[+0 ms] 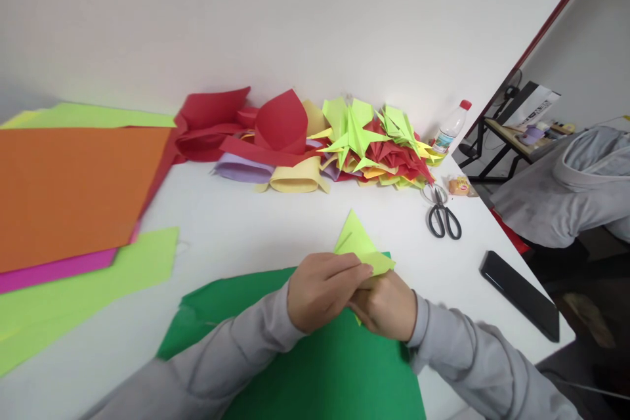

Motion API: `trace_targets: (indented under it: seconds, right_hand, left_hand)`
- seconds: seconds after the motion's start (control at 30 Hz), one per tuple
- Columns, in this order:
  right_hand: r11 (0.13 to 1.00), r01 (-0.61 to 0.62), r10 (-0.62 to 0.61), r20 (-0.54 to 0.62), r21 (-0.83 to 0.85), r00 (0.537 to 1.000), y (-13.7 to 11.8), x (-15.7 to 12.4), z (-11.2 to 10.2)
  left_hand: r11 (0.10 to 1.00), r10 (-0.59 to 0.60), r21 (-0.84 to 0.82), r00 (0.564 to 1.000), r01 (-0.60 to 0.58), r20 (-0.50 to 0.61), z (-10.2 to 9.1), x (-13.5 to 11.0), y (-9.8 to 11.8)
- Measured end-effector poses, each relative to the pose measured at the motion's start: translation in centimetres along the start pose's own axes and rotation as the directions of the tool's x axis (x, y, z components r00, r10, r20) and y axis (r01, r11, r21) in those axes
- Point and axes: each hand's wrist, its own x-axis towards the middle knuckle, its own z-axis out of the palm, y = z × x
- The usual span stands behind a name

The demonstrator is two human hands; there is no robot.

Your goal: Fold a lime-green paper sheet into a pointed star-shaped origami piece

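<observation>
A folded piece of lime-green paper (358, 239) is held between my two hands, its pointed end facing away from me. My left hand (322, 289) is closed on its left side, fingers pressed over the near part. From the right, my right hand (388, 305) grips the lower part with curled fingers, and a small tip of the paper shows below it. Both hands meet above a large sheet of green paper (335, 374) on the white table (221, 230). The fingers cover much of the folded paper.
Orange sheets (73, 190) and lime sheets (138, 262) lie left. Along the wall are red curled papers (283, 121) and folded lime stars (354, 134). Scissors (443, 216), a bottle (450, 128), a snack packet (459, 186) and a black phone (520, 295) lie right. Another person (571, 170) sits beyond.
</observation>
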Motion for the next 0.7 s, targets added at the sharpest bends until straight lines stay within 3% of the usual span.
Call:
trace_targets:
  seconds: [0.13, 0.3, 0.4, 0.6, 0.7]
  right_hand:
    - [1.0, -0.012, 0.012, 0.022, 0.007, 1.0, 0.0, 0.0, -0.3]
    - [1.0, -0.002, 0.002, 0.019, -0.011, 1.0, 0.0, 0.1, -0.5]
    - [1.0, -0.005, 0.005, 0.022, 0.004, 1.0, 0.1, 0.1, -0.5]
    - [1.0, -0.006, 0.005, 0.006, 0.023, 1.0, 0.1, 0.2, -0.4]
    - [1.0, 0.022, -0.022, -0.046, 0.007, 0.999, 0.1, 0.2, -0.2]
  left_hand:
    - [0.998, -0.006, -0.065, 1.0, 0.004, -0.026, -0.2, 0.2, -0.2]
    - [0.961, -0.198, -0.211, 0.978, 0.181, -0.063, -0.8, -0.2, -1.3]
    - [0.929, -0.21, -0.314, 0.978, 0.196, -0.01, -0.7, -0.7, -2.3]
    - [0.962, -0.105, -0.251, 0.994, 0.111, 0.037, 0.5, -1.5, -3.8]
    - [0.966, -0.169, -0.186, 0.984, 0.178, 0.061, 0.5, -1.6, -4.1]
